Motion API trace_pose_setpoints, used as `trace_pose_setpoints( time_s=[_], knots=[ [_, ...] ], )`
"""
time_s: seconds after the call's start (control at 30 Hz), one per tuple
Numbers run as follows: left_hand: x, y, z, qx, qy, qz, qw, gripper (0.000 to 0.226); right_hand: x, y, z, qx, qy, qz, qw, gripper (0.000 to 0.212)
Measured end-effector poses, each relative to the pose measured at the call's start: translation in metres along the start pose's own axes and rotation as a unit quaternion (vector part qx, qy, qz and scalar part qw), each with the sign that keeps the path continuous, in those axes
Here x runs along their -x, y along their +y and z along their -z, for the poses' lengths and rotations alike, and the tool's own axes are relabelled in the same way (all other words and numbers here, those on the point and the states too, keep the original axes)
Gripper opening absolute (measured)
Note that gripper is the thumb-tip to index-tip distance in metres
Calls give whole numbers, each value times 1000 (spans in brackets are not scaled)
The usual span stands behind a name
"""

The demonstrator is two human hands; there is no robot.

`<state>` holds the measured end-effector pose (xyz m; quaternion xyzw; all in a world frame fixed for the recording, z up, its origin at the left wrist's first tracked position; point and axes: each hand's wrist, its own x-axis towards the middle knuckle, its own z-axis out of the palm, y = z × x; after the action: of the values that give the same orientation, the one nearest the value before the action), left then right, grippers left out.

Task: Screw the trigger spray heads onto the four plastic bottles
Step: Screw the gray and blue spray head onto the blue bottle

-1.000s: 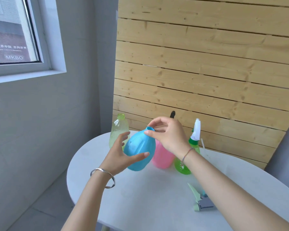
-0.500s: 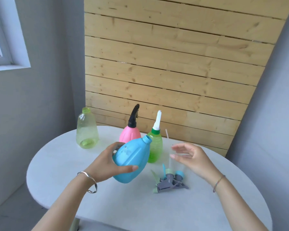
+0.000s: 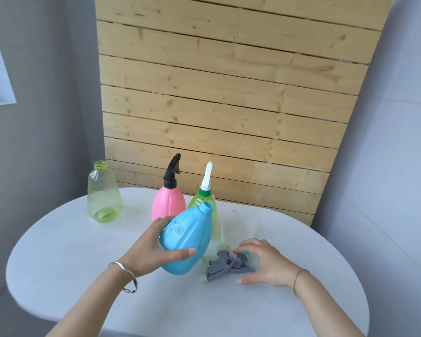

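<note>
Four plastic bottles share the round white table [image 3: 58,251], and two of them already carry spray heads. The opaque sky-blue plastic bottle [image 3: 187,239] is held off the tabletop near the middle, its long axis tilted so the open threaded neck points up and to the far right while the rounded base hangs low toward the near edge. Its mouth is uncapped, and faint moulded markings show on the shoulder.

The left hand [image 3: 151,254] grips this bottle around its lower body, thumb stretched across the near face and the other fingers wrapped behind the far side.

Just right of the bottle's base lie the loose grey plastic trigger spray heads [image 3: 225,266] with pale green and blue collars, flat on the table and tangled together; they are blurred, so how many there are is hard to tell. The right hand [image 3: 265,266] hovers over them with fingers spread and curled, fingertips at the collars, but whether it has closed on anything I cannot tell.

Farther back stand the pink opaque ribbed bottle [image 3: 167,205] with a black trigger head screwed on, upright, and just to its right the translucent green bottle [image 3: 204,203] with a white and green trigger head, also upright, partly hidden behind the blue one. At the far left, well apart, the clear yellow-green bottle [image 3: 103,195] stands upright with an open neck and nothing visible inside. A wooden slat wall [image 3: 229,93] rises behind the table.
</note>
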<state>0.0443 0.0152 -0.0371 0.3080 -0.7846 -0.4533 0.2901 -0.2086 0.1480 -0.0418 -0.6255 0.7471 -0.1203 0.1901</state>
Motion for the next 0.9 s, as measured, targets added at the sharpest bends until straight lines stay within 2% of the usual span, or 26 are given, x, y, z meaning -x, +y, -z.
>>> trace_pose_setpoints(
  time_s=[0.1,0.23,0.47,0.57,0.63,0.7,0.77,0.83,0.9],
  knots=[
    [0,1,-4,5,-8,3,1000,65,-1,2,-2,76,24,-3,997,60],
    [0,1,-6,32,-34,-1,999,64,-1,10,-2,69,46,-13,996,43],
    [-2,1,-11,69,-24,6,997,69,1,22,8,67,107,-58,990,29],
    [-3,1,-12,72,-18,7,997,71,2,24,17,98,158,-67,980,25],
    [-4,1,-13,69,-12,4,998,72,2,21,24,89,226,-79,967,26],
    [-4,1,-13,67,-1,2,998,73,3,12,32,-25,312,-68,947,23],
    [-5,0,-12,63,10,1,998,73,3,-6,44,-234,356,-35,904,15],
    [-5,0,-10,56,21,2,998,72,1,-27,55,-459,344,12,819,15],
    [-6,-1,-9,52,32,8,998,71,0,-43,66,-610,312,55,727,27]
  ],
)
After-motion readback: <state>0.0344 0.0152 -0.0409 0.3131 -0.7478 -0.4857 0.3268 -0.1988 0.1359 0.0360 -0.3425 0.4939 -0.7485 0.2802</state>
